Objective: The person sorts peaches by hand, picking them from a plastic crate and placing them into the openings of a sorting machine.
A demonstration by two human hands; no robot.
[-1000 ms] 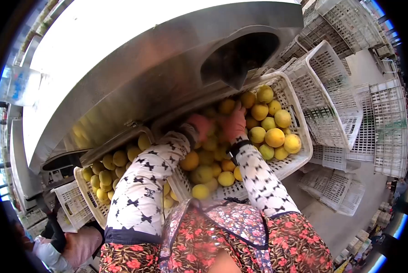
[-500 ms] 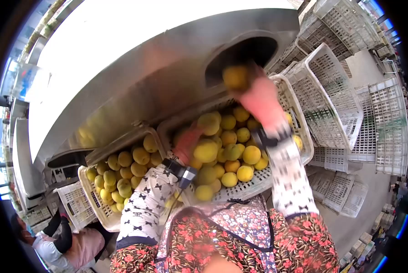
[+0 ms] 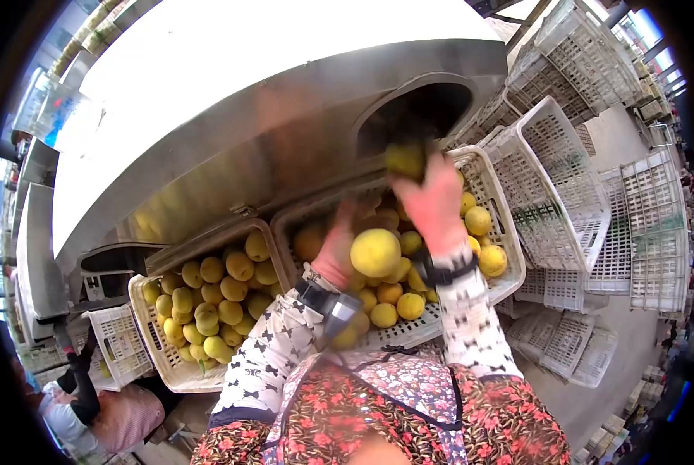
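Observation:
My right hand (image 3: 434,203) is closed on a round yellow-green fruit (image 3: 406,160), blurred by motion, just below a dark oval opening (image 3: 432,105) in the metal machine. Over the left part of the larger white crate (image 3: 511,232), my left hand (image 3: 335,249) points its smeared fingers up among the fruit; its grip cannot be made out. Beside it, a large pale yellow fruit (image 3: 376,253) shows clearly above the others. Several yellow fruits (image 3: 409,306) lie in this crate under and between my hands.
A second white crate (image 3: 155,345) full of yellow fruit (image 3: 231,312) stands to the left. The machine's metal wall (image 3: 285,132) rises behind both crates. White crates (image 3: 556,178) are stacked at the right. Another person (image 3: 115,415) sits at the lower left near a white crate (image 3: 122,341).
My right hand has come back from the opening, lower and toward me, with a fruit at its fingers. My left hand has shifted slightly right. Fewer fruits show in the larger crate's middle.

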